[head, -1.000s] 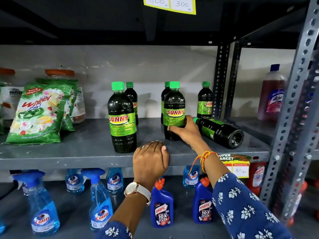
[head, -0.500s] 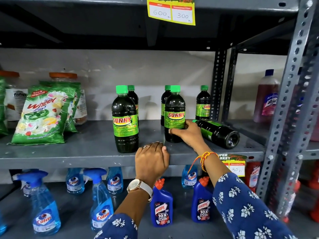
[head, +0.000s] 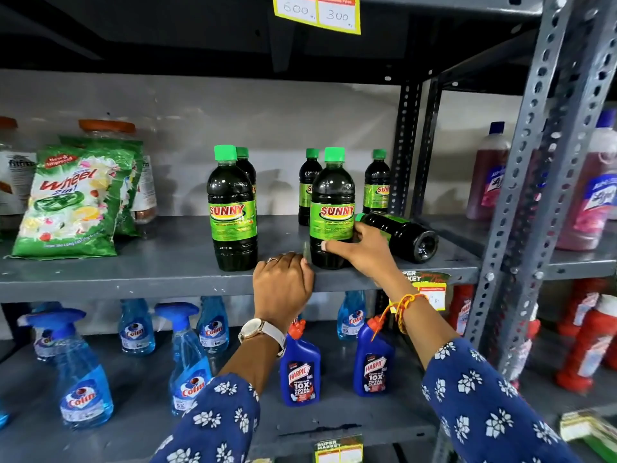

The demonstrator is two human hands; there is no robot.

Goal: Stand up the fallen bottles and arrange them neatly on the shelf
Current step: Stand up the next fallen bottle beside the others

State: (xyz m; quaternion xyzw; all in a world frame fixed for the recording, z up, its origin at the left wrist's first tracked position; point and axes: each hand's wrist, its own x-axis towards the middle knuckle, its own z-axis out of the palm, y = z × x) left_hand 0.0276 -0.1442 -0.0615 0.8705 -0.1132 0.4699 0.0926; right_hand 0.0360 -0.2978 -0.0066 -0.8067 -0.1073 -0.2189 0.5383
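Dark Sunny bottles with green caps and labels stand on the grey middle shelf (head: 167, 262). One upright bottle (head: 232, 212) stands front centre, with another right behind it. A second front bottle (head: 331, 202) has my right hand (head: 362, 253) wrapped around its lower part, fingers across the front below the label. Two more upright bottles (head: 377, 185) stand at the back. One bottle (head: 405, 237) lies on its side just right of my right hand, base toward me. My left hand (head: 283, 284) rests on the shelf's front edge, fingers curled over it.
Green Wheel detergent packs (head: 71, 202) and jars stand at the shelf's left. A perforated steel post (head: 521, 195) rises at the right, with pink bottles (head: 487, 172) beyond it. The lower shelf holds blue Colin sprays (head: 83, 379) and Harpic bottles (head: 300, 369).
My right fingers have slid a little further across the front of the upright bottle. The fallen bottle and my left hand stay as they were.
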